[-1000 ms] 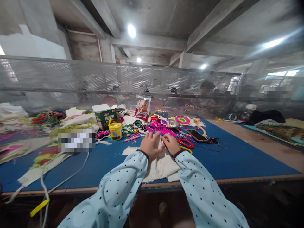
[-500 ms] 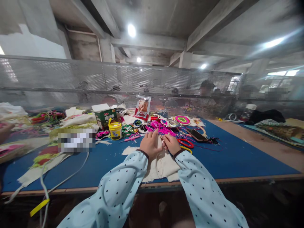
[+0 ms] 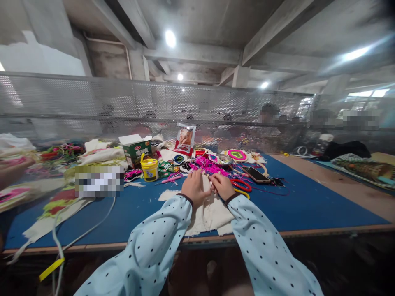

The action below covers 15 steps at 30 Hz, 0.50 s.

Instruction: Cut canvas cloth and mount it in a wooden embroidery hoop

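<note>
A piece of cream cloth [image 3: 206,218] with frayed edges lies at the front middle of the blue table, under both my hands. My left hand [image 3: 194,188] is closed on the cloth's far left part, with its thumb toward the right. Close beside it, my right hand [image 3: 223,187] pinches the cloth near its far right edge. Whether something stiff lies under the cloth there is hidden. A red ring [image 3: 241,186] rests just right of my right hand, and a yellow ring [image 3: 243,194] shows partly below it. Bright pink yarn [image 3: 212,165] is heaped beyond my fingers.
A yellow tub [image 3: 150,170], a green box [image 3: 135,150] and a pink-handled tool [image 3: 172,179] are on the left. A phone [image 3: 256,175] lies on the right. A foil packet [image 3: 185,137] leans at a mesh screen [image 3: 216,100]. Another person's hand [image 3: 14,169] is far left.
My left fingers have drawn in slightly at the cloth's far edge. My right hand stays almost in place. The other person's hand at far left has moved a little to the right.
</note>
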{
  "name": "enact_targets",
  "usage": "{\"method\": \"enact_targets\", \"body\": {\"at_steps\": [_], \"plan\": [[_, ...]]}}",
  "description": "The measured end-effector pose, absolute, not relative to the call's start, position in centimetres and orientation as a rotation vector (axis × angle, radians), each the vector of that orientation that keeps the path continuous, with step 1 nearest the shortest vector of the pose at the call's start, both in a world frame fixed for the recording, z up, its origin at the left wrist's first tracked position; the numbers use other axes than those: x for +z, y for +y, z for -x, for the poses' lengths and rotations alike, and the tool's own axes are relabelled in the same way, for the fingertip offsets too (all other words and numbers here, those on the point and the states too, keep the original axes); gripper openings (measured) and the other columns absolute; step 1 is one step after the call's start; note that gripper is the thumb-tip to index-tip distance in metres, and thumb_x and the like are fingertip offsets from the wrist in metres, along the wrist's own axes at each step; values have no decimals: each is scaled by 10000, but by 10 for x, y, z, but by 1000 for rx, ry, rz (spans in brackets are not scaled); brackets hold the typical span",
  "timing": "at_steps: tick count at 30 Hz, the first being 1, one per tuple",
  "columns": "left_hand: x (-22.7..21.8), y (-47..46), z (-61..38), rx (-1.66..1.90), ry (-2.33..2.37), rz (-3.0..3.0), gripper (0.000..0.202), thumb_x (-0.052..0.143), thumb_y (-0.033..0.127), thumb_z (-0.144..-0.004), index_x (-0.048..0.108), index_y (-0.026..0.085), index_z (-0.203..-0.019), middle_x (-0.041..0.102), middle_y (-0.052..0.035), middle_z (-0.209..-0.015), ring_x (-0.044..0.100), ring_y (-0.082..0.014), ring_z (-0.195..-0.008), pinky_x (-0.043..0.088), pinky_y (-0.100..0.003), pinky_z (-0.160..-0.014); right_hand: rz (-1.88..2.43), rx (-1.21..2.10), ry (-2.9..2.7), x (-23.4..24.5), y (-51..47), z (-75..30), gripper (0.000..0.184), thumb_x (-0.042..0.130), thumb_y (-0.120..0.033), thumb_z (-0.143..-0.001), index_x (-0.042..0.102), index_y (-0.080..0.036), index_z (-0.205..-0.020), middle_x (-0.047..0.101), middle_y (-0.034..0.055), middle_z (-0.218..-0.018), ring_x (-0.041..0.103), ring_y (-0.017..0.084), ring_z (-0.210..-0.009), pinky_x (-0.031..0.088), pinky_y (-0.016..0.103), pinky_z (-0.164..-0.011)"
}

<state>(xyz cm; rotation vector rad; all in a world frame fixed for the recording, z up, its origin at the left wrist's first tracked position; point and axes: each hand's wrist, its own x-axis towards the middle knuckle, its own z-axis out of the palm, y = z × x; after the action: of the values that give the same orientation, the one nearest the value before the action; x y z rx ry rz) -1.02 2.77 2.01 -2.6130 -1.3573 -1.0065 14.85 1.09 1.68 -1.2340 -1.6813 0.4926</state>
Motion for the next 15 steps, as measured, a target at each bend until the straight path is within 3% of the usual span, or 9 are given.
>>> {"method": "enact_targets", "body": {"at_steps": [5,15], "plan": [[23,27,11,-976,-1390,2593,769,669,486,-597,342,181,-1223,486,-91,-1147,459,-272,-1040,365,-371,-892,1257,372,-1621,18,10,-147,180,542,-380,-789,504,-211,-742,573,-15,-568,543,138,-479,401,246,-450],[26,27,11,-965,-1458,2544,719,651,506,-625,360,174,-1192,499,-96,-1109,486,-277,-1001,375,-363,-859,1291,264,-1611,18,12,-149,144,561,-339,-749,510,-206,-729,605,10,-647,563,151,-550,425,254,-492]]}}
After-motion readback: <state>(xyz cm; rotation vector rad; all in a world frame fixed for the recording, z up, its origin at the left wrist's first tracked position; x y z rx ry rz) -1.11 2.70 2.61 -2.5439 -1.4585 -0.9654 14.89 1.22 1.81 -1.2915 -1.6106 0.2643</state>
